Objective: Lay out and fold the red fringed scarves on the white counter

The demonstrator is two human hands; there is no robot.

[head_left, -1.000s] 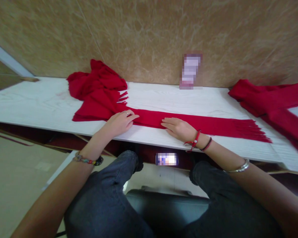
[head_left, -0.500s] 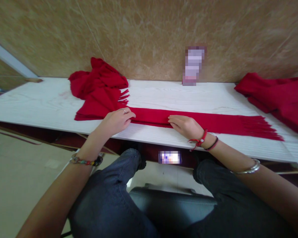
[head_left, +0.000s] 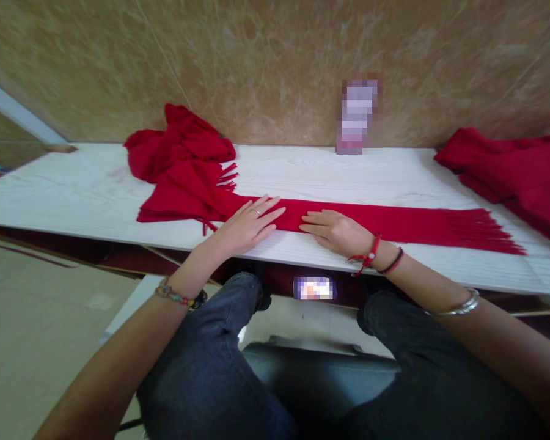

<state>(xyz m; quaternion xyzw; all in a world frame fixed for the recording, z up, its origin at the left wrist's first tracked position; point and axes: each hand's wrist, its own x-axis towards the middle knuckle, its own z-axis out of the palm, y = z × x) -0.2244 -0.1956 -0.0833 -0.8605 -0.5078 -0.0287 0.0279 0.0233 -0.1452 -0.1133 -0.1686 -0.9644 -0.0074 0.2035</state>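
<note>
A red scarf [head_left: 412,225] lies in a long flat strip along the white table, its fringe fanned out at the right end. At its left end it meets a bunched red heap of cloth [head_left: 178,159] with fringe. My left hand [head_left: 252,226], a ring on one finger, rests on the strip with fingers spread. To its right, my right hand [head_left: 337,232] lies on the same strip, palm down, fingers stretched to the left. Neither hand grips the cloth, and a short stretch of scarf shows between them.
More crumpled red cloth [head_left: 508,165] lies at the table's right. A blurred, pixelated upright object [head_left: 357,116] stands against the marbled wall at the back. Below the front edge of the white table [head_left: 73,201] there is a blurred bright screen [head_left: 315,288], above my knees.
My left hand has moved right and opened from a pinch to lie spread on the scarf. My right hand has shifted slightly left. The raised fold between them now lies flat.
</note>
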